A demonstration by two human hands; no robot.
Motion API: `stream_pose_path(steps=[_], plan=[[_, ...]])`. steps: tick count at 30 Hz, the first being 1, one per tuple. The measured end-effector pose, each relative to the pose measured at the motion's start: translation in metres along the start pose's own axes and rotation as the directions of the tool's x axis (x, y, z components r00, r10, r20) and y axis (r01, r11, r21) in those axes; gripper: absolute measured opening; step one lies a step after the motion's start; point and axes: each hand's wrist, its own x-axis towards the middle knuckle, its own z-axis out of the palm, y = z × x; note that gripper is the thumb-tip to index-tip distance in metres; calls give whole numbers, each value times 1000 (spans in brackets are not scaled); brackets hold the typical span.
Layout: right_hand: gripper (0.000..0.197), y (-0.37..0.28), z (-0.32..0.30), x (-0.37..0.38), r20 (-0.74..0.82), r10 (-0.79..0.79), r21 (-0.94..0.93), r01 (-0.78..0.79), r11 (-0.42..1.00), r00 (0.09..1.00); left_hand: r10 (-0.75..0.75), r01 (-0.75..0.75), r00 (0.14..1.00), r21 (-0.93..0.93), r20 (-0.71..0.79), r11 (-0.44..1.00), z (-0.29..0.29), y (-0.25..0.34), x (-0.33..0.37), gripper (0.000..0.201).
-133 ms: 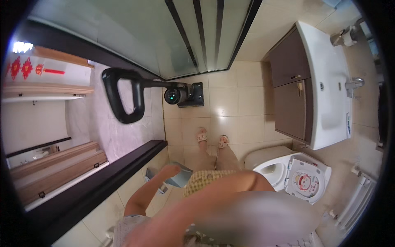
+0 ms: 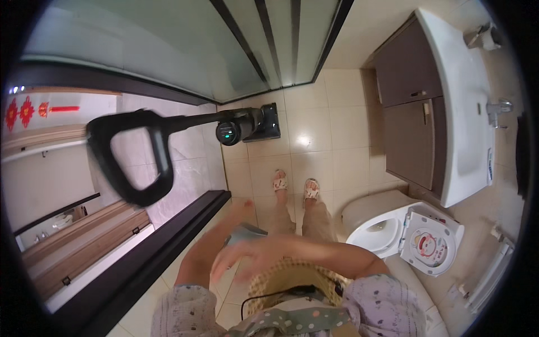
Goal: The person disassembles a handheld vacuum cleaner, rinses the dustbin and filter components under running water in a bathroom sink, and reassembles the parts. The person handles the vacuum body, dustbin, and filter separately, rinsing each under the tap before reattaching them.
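My right hand reaches across my front from the right, its fingers blurred but apart, with nothing visible in it. Just beyond it my left hand is stretched forward near the dark door frame. Motion smears its fingers, so their state is unclear. A grey-blue bin-like object stands on the floor by both hands, partly hidden by my right arm. Ahead and to the left an upright floor cleaner stands untouched, with a green-lit round display. Its black loop handle leans left over the doorway.
A dark-framed frosted glass door stands at the far left. The doorway's dark frame runs along my left. To the right are a white toilet with its lid raised and a washbasin over a brown cabinet. My slippered feet stand on beige tiles.
My right forearm and hand have swung out from close in front of the camera to over my lap. My left hand has moved slightly forward. The view has shifted, and the handle appears farther left.
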Motion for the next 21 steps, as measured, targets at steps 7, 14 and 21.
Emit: stream_pose_path(steps=[7,14,21], plan=[[25,173,-124,-214,-859,247,-162,-694,701,449,-233,-134,949,-939,-214,317,-69,97,205,27],[15,261,-197,-279,-975,217,111,-721,684,56,-134,-320,944,-938,-303,-135,-46,87,275,29],[19,273,-300,-238,-982,184,112,-672,732,37,-287,-400,882,-916,-375,-33,-49,111,267,28]])
